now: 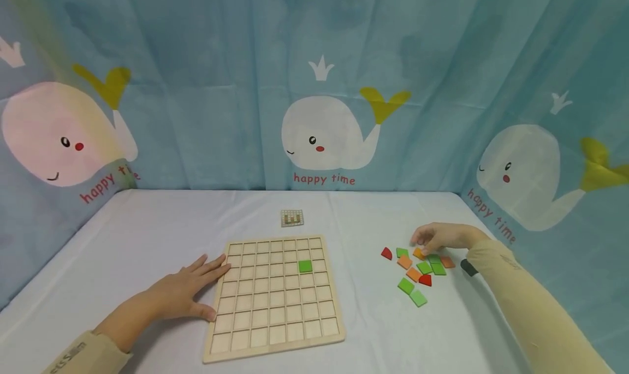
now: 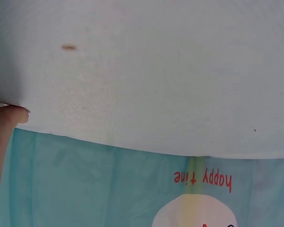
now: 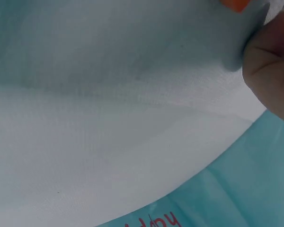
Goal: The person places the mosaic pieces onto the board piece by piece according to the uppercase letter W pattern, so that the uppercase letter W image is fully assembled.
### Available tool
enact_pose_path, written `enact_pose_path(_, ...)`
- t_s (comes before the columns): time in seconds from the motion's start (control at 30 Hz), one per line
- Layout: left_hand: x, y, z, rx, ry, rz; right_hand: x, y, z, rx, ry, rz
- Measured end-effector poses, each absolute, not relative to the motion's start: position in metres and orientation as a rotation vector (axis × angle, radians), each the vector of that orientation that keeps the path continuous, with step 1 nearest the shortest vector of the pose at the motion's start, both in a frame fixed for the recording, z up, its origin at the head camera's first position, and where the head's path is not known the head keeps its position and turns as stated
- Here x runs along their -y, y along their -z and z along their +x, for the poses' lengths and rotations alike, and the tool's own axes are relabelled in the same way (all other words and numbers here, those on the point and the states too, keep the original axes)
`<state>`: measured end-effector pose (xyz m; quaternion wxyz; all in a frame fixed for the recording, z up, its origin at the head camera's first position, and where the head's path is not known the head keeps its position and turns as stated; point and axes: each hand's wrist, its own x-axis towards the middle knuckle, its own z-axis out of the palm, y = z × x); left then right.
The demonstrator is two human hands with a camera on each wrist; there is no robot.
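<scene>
A wooden grid board [image 1: 275, 343] lies on the white table, with one green square tile [image 1: 305, 266] in a cell toward its upper right. My left hand [image 1: 183, 292] rests at the board's left edge, its fingers spread; only its thumb [image 2: 12, 116] shows in the left wrist view. Over the loose tiles on the right, my right hand [image 1: 444, 236] reaches down with bent fingers, thumb and forefinger apart. An orange tile [image 1: 419, 253] lies right at those fingertips, partly hidden. The right wrist view catches just part of the hand [image 3: 272, 66].
Around the right hand lie several green tiles [image 1: 405, 285], orange tiles [image 1: 405, 262] and red quarter-round tiles [image 1: 386, 253]. A small patterned card [image 1: 292, 218] lies behind the board. Beside the right sleeve is a dark object [image 1: 469, 267]. A blue whale-print curtain [image 1: 216, 134] stands behind the table.
</scene>
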<state>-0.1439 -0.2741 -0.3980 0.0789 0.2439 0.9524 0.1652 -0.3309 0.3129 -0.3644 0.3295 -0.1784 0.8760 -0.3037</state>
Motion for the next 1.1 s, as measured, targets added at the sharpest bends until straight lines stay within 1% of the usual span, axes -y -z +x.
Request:
enact_pose_path(0.27,0.275,0.396,-0.147,-2.863,-0.473,0.732,-0.312,0.365,-0.331,-2.267,0.824,-0.542)
enact_pose_path(0.57,0.276,0.398,-0.145,-2.849,-0.476,0.724,-0.305,0.365,-0.325,-2.388,0.733,-0.486)
enact_pose_path(0.8,0.277,0.400,-0.144,-2.863,-0.463,0.740,-0.303,0.366,-0.325,-2.407,0.717,-0.512)
enact_pose_path(1.1,0.276,0.401,-0.144,-2.864,-0.473,0.747,-0.302,0.371,-0.324,-2.440,0.725,-0.482)
